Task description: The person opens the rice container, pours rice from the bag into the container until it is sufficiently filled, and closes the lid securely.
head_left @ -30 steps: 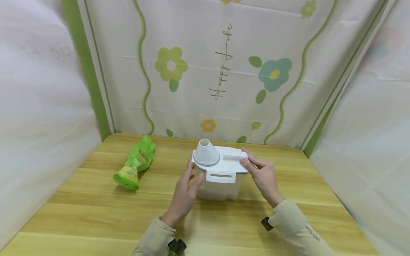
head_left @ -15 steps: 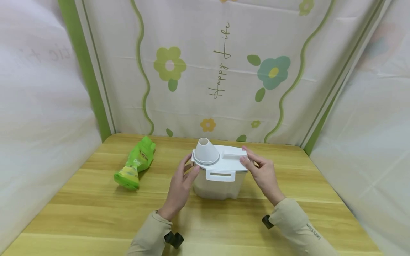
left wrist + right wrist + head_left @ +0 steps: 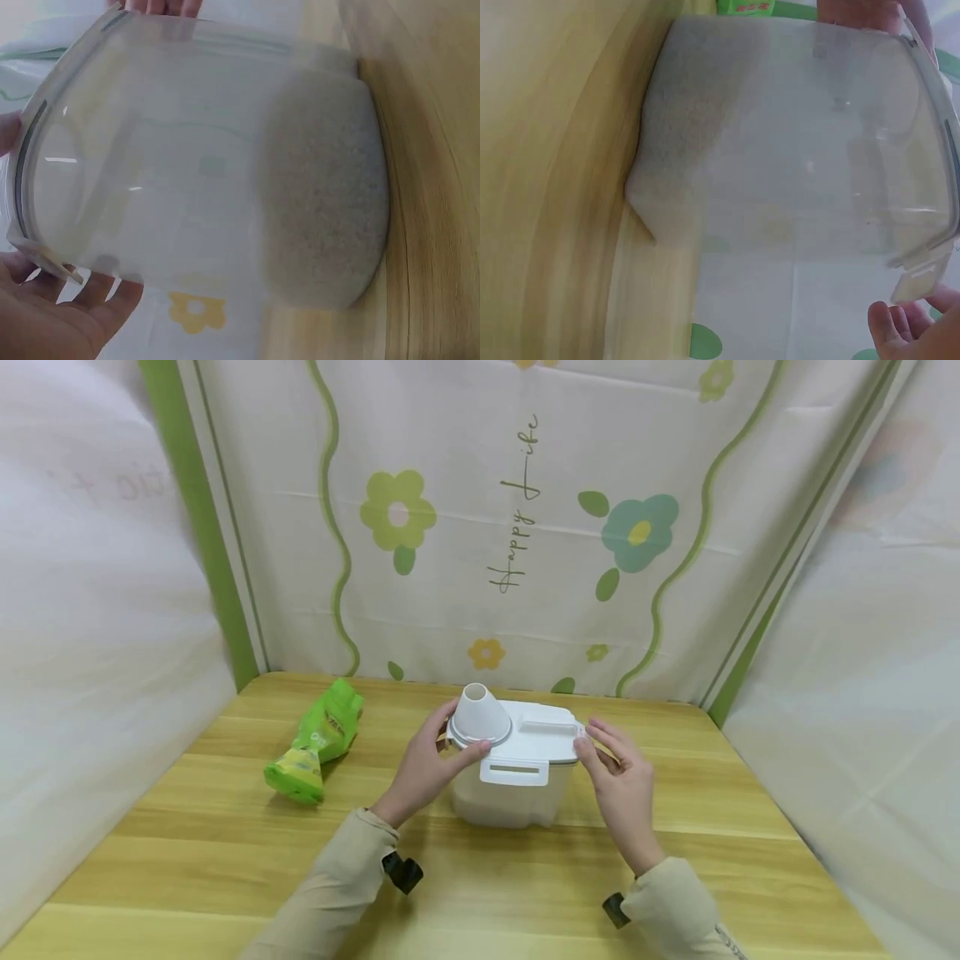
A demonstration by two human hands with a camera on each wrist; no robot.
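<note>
My left hand (image 3: 424, 768) grips the lidded container (image 3: 510, 800), low centre of the frame; my right hand (image 3: 624, 789) pinches its clip (image 3: 921, 282); green bag (image 3: 330, 731) lower left

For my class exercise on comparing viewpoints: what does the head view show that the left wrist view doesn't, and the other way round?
Only the head view: the white cone on top, the raised handle beside it, and the green bag on the left.

Only the left wrist view: the grainy texture of the pale contents in the container's lower part, seen through its wall.

Both: the container, the left hand, the right hand, and the wooden table.
</note>
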